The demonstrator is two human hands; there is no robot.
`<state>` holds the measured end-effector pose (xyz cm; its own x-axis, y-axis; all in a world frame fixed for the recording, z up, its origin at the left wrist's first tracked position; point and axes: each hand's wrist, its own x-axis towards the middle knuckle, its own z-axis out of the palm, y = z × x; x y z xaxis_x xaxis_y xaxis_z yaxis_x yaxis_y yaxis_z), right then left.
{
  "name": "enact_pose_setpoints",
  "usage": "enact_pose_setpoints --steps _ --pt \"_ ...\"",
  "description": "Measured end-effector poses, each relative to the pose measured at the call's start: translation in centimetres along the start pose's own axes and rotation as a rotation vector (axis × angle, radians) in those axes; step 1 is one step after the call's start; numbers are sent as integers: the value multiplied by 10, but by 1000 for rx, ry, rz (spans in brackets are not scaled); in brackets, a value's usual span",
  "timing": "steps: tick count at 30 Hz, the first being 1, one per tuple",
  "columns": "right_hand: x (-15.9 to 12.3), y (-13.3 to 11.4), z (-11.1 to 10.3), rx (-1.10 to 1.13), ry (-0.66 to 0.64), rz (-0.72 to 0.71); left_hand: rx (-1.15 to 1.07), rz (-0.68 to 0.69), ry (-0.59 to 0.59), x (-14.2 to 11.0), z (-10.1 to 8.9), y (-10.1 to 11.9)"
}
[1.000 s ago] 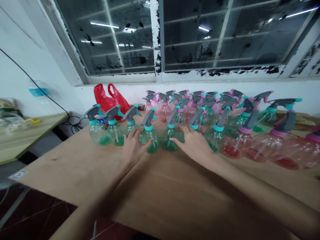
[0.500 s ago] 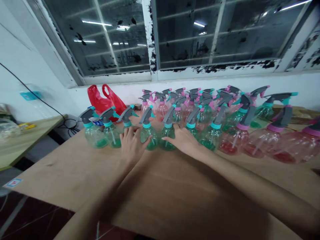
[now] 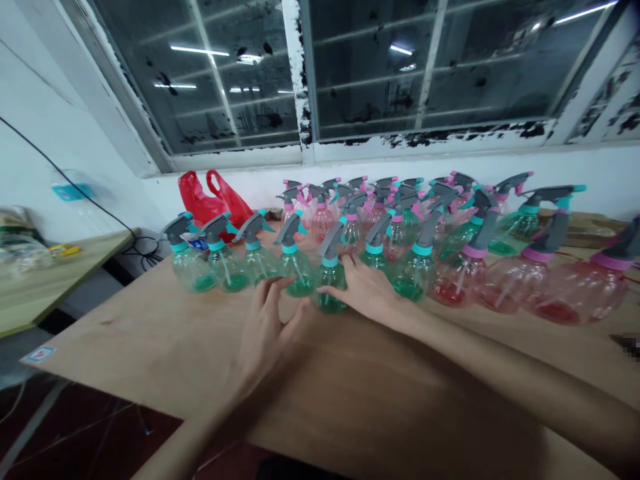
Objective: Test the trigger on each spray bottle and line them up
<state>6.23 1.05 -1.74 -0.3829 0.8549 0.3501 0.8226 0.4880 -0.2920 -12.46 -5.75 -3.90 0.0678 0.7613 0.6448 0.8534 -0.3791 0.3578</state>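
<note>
My right hand (image 3: 367, 290) has its thumb across the front of a green spray bottle (image 3: 331, 300) and its fingers round the right side. This bottle, with its teal collar and grey trigger head, stands upright slightly in front of the row. Lower and to the left, my left hand (image 3: 273, 323) is open and empty, thumb and fingers apart. Just behind it stands another green spray bottle (image 3: 299, 270) with a little green liquid inside. Further green bottles flank these, one of them a green spray bottle (image 3: 230, 270) to the left.
Pink spray bottles (image 3: 457, 280) continue the front row to the right, and more spray bottles crowd behind. A red plastic bag (image 3: 215, 203) lies near the wall under the window. Wooden table (image 3: 150, 340) fills the foreground; a side table (image 3: 75, 283) stands left.
My left hand has drawn back from the row toward me. The green bottle at my right hand has shifted a little forward and left, out of line with its neighbours.
</note>
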Motion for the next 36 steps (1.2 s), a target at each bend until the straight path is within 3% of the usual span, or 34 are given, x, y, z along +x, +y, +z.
enact_pose_setpoints --steps 7,11,16,22,27,32,36 --pt "-44 0 -12 56 5 -113 -235 -6 -131 12 20 21" --pt "-68 2 -24 136 3 -146 -390 -27 -255 20 22 52" --pt "-87 13 -38 380 -88 -195 -518 -75 -348 27 22 92" --pt "-100 31 -49 359 -39 -229 -706 -74 -429 34 35 123" --pt "-106 43 -52 325 -22 -202 -737 -32 -484 39 46 135" --pt "-108 48 -46 335 30 -187 -747 19 -422 42 53 137" --pt "-110 55 -44 398 -50 -163 -749 -6 -423 45 52 134"
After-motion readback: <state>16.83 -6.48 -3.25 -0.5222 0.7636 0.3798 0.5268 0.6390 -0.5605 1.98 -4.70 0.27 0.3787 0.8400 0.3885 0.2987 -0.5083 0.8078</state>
